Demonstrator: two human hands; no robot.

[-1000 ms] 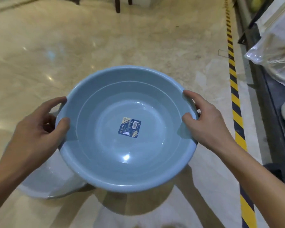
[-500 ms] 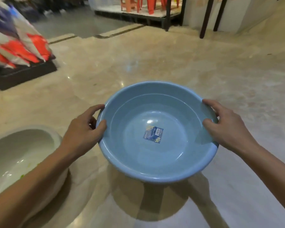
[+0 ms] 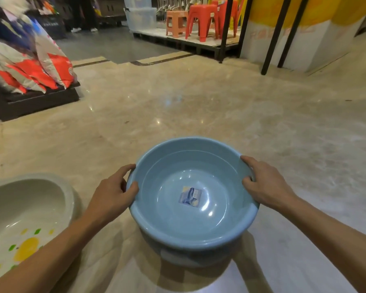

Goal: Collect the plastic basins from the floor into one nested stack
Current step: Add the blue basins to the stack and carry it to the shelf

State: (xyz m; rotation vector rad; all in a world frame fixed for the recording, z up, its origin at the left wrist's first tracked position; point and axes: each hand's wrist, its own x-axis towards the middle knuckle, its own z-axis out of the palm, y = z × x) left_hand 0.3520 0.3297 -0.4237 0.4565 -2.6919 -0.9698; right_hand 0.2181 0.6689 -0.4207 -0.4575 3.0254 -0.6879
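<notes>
From the head camera, the left hand point(image 3: 112, 195) and right hand point(image 3: 266, 187) are gripping the blue basin point(image 3: 178, 229) by opposite sides of its rim, thumbs inside, holding it upright over the floor point(image 3: 199, 106). A white basin point(image 3: 30, 204) with yellow and green print is sitting on the floor to its left, beside the left forearm. Red stools point(image 3: 201, 20) are standing far behind.

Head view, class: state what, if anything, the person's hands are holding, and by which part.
The blue basin is held by its rim: the left hand grips the rim's left side, the right hand its right side, thumbs hooked over the rim.
</notes>
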